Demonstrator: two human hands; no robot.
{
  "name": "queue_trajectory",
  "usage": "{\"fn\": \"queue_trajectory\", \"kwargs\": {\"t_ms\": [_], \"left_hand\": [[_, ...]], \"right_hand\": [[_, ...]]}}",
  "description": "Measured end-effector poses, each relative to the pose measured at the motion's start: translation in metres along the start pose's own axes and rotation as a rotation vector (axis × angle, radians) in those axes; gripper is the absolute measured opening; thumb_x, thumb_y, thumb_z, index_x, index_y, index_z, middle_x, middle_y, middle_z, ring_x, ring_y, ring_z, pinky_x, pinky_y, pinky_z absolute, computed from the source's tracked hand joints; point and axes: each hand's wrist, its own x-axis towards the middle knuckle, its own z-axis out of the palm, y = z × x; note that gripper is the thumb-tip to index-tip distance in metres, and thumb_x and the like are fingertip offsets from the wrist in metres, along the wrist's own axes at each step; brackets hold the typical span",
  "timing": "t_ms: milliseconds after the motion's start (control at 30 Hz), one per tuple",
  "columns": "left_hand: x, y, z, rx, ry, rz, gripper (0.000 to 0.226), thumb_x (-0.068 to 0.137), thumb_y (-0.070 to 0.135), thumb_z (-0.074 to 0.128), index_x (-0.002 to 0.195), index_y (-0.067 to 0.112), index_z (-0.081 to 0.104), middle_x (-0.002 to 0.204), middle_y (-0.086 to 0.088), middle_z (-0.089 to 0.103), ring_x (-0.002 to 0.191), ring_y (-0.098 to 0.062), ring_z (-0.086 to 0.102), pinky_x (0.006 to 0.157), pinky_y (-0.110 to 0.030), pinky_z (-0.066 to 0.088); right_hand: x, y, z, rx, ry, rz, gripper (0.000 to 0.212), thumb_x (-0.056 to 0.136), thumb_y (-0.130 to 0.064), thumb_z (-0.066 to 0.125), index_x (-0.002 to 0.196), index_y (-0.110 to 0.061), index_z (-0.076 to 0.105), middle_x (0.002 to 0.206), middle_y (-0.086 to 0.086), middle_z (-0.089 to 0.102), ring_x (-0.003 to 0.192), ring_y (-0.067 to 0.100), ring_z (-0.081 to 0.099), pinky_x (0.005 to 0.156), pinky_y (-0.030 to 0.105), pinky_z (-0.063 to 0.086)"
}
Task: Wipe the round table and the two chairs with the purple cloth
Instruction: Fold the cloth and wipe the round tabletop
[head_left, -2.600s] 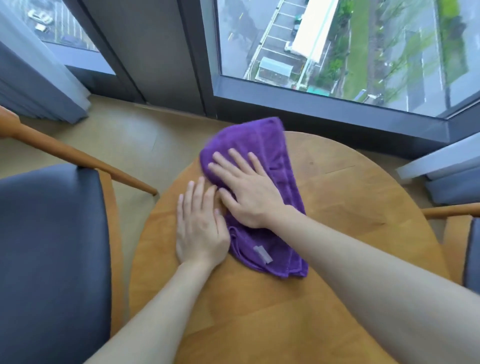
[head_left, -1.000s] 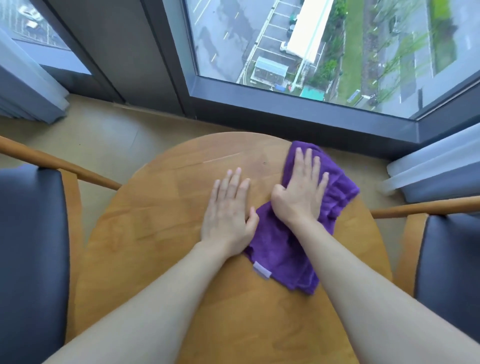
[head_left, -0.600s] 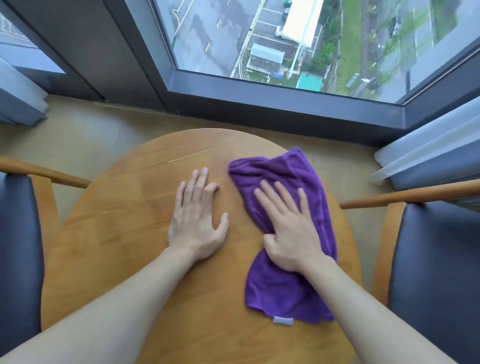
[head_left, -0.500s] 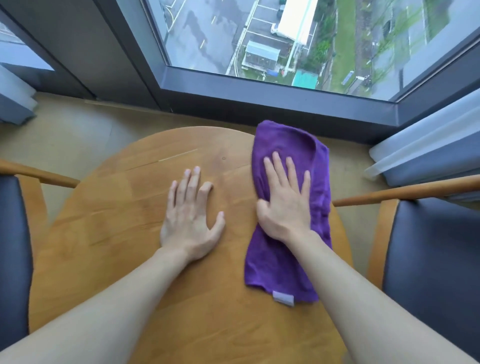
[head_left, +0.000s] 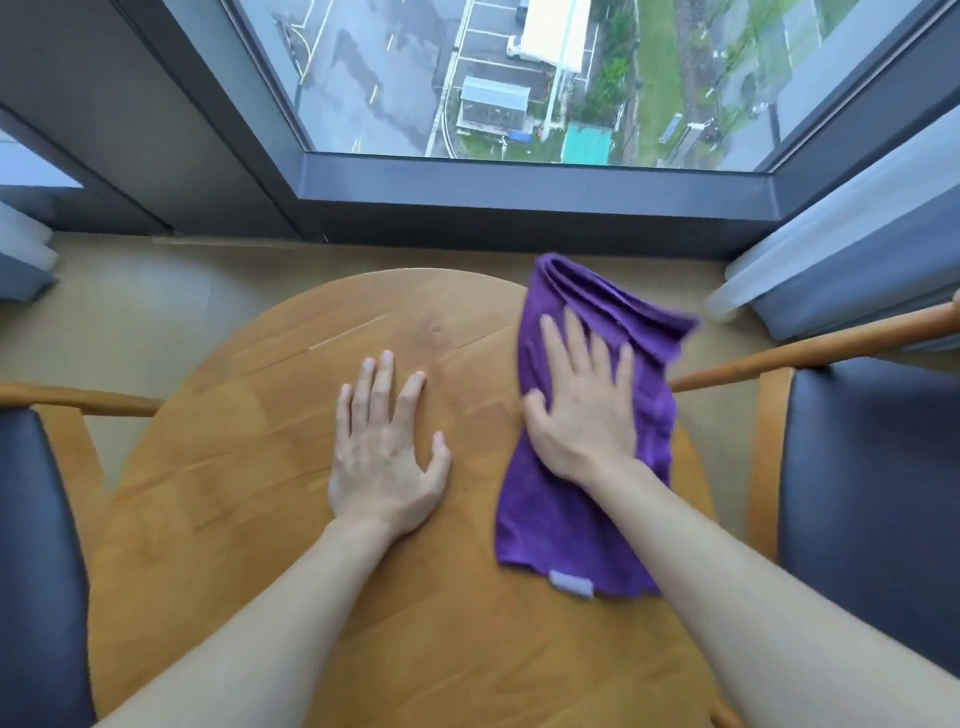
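Flat right hand pressing purple cloth

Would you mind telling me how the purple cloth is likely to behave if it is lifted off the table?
The purple cloth would probably sag limply: it is bunched into soft folds at its far end. It looks light, sliding under the flat right hand. Its far corner overhangs the table edge, so it may slip off.

The round table is smooth, satin-sheened wood. The purple cloth looks soft, matt terry. Chair seats look like dark, smooth leatherette.
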Motion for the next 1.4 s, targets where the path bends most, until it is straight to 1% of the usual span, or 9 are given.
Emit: {"fn": "queue_trajectory", "kwargs": {"t_ms": [167,333,433,567,800,1000,1233,1333,1400], "left_hand": [[-0.002,0.001,0.0,-0.027,0.008,0.002,0.069,0.087,0.048,0.042,0.152,0.025,0.034,0.17,-0.006,0.015,0.159,-0.024,0.006,0.128,-0.048,0.008],[0.001,0.002,-0.005,-0.002,-0.035,-0.017,0.068,0.09,0.051,0.04,0.153,0.029,0.029,0.171,-0.005,0.01,0.159,-0.021,-0.001,0.129,-0.047,0.003],[0.001,0.001,-0.002,-0.007,-0.013,-0.012,0.067,0.089,0.051,0.04,0.152,0.029,0.029,0.17,-0.005,0.012,0.158,-0.022,0.001,0.128,-0.047,0.002],[0.001,-0.001,0.001,-0.015,0.006,-0.009,0.067,0.086,0.049,0.041,0.149,0.028,0.032,0.17,-0.006,0.015,0.158,-0.023,0.005,0.128,-0.047,0.004],[-0.005,0.021,-0.006,-0.042,-0.044,-0.047,0.067,0.089,0.043,0.039,0.153,0.027,0.027,0.171,-0.007,0.008,0.158,-0.024,0.0,0.128,-0.049,0.0],[-0.039,0.103,0.018,-0.015,-0.111,0.245,0.075,0.09,0.04,0.041,0.162,0.026,0.024,0.172,-0.004,0.008,0.159,-0.024,0.001,0.128,-0.049,0.005],[-0.04,0.097,0.024,-0.025,-0.085,0.239,0.071,0.089,0.039,0.041,0.157,0.02,0.035,0.171,-0.003,0.013,0.159,-0.023,0.005,0.127,-0.052,0.009],[-0.038,0.098,0.022,-0.047,-0.091,0.214,0.07,0.091,0.039,0.041,0.158,0.021,0.033,0.172,-0.001,0.013,0.159,-0.022,0.005,0.127,-0.051,0.008],[-0.037,0.1,0.023,-0.039,-0.079,0.205,0.07,0.09,0.04,0.04,0.158,0.023,0.032,0.172,-0.001,0.013,0.159,-0.023,0.006,0.128,-0.05,0.007]], "right_hand": [[-0.001,-0.027,0.015,-0.009,-0.06,-0.39,0.081,0.087,-0.035,0.036,0.164,-0.022,0.015,0.172,-0.006,0.007,0.159,0.018,-0.001,0.128,0.049,0.0],[-0.042,0.043,0.002,-0.202,-0.124,-0.273,0.073,0.086,-0.048,0.032,0.157,-0.033,0.032,0.134,0.004,0.062,0.126,0.028,0.051,0.113,0.048,0.024],[-0.008,0.005,0.005,-0.095,-0.05,-0.042,0.077,0.091,-0.05,0.031,0.163,-0.035,0.011,0.161,0.01,0.035,0.146,0.033,0.03,0.123,0.057,0.008],[-0.004,-0.04,0.02,-0.023,-0.029,-0.198,0.08,0.09,-0.04,0.031,0.164,-0.021,0.009,0.173,-0.002,-0.001,0.158,0.019,-0.007,0.126,0.052,-0.005],[-0.121,0.051,0.018,-0.097,-0.091,-0.245,0.086,0.084,-0.045,0.048,0.163,-0.037,0.013,0.149,-0.001,0.045,0.133,0.03,0.044,0.117,0.055,0.022],[-0.055,0.056,0.006,-0.036,0.012,0.035,0.077,0.093,-0.055,0.03,0.163,-0.039,0.0,0.171,0.0,-0.018,0.156,0.021,-0.02,0.124,0.057,-0.01],[-0.149,0.05,0.029,-0.041,0.01,-0.131,0.087,0.085,-0.04,0.046,0.164,-0.023,0.013,0.171,0.001,0.016,0.158,0.023,0.012,0.126,0.052,0.004],[-0.183,0.079,0.024,-0.111,-0.032,-0.227,0.074,0.078,-0.043,0.056,0.15,-0.026,0.046,0.116,0.005,0.069,0.109,0.029,0.062,0.104,0.047,0.032],[-0.168,0.093,0.015,-0.149,-0.051,-0.198,0.072,0.079,-0.045,0.055,0.149,-0.027,0.049,0.086,0.006,0.069,0.086,0.032,0.063,0.093,0.046,0.04]]}}
